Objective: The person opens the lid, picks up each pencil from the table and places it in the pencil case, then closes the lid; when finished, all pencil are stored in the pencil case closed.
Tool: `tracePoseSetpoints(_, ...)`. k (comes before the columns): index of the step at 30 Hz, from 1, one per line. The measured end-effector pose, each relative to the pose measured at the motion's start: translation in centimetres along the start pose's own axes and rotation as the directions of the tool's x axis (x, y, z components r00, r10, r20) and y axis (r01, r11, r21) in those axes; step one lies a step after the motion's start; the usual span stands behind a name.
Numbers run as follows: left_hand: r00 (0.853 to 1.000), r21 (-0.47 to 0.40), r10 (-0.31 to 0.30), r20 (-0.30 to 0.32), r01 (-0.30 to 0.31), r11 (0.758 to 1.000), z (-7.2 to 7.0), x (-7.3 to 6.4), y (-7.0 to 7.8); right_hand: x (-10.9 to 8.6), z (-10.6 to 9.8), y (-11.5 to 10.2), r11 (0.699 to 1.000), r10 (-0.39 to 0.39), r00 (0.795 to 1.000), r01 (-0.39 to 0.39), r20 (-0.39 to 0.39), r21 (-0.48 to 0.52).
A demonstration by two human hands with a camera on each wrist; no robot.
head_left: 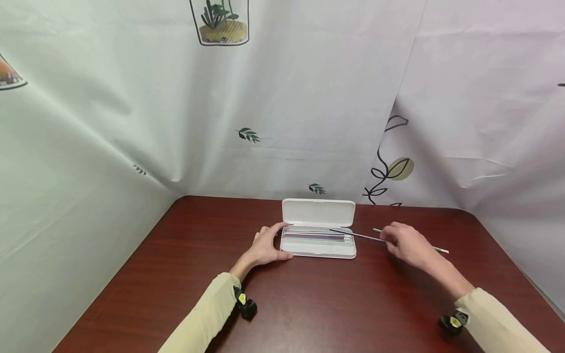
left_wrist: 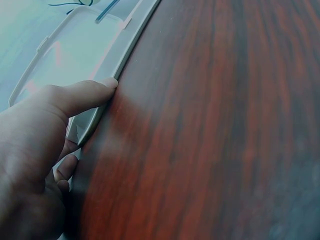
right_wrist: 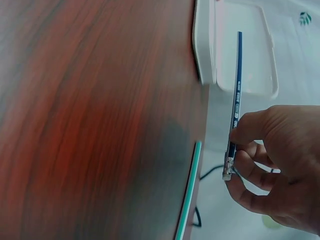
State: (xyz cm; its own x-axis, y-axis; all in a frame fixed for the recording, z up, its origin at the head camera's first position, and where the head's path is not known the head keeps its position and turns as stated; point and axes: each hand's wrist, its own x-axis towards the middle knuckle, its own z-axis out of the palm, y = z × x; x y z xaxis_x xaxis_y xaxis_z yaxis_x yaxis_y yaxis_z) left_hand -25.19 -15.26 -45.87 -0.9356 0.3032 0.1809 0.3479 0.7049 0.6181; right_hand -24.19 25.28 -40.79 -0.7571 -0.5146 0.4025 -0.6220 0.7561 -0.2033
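Note:
An open white pencil case [head_left: 318, 253] lies near the table's back edge, its lid tipped up, with several pencils [head_left: 309, 235] lying side by side in it. My left hand [head_left: 266, 246] grips the case's left end, the thumb [left_wrist: 95, 95] on the front edge and the fingers round the far side. Right of the case, my right hand [head_left: 408, 244] pinches a dark blue pencil [right_wrist: 237, 82] near its eraser end. Its other end reaches left over the case in the head view. A green pencil [right_wrist: 189, 192] lies on the table beneath the right hand, partly hidden by it.
The dark red wooden table [head_left: 326, 304] has rounded back corners. Behind it and at the sides hangs a pale cloth [head_left: 282, 98] printed with plants. Each wrist wears a small black camera, the left one [head_left: 247, 308] close over the tabletop.

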Motion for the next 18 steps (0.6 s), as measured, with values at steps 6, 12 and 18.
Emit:
tracePoseSetpoints(6, 1.0, -0.002, 0.0, -0.002, 0.0, 1.0, 0.0, 0.0, 0.1, 1.7, 0.9, -1.5, 1.0, -0.018, 0.999, 0.017, 0.033, 0.015)
tracePoseSetpoints(12, 1.0, -0.001, 0.002, -0.004, -0.002, 1.0, 0.0, 0.0, 0.1, 3.0, 1.8, -2.5, 0.999, -0.016, 0.999, 0.015, 0.039, 0.028)
tracePoseSetpoints(18, 1.0, 0.001, 0.003, -0.003, -0.003, 1.0, 0.0, -0.1, 0.1, 4.1, 2.6, -3.4, 0.998, -0.054, 0.998, 0.052, 0.044, 0.044)
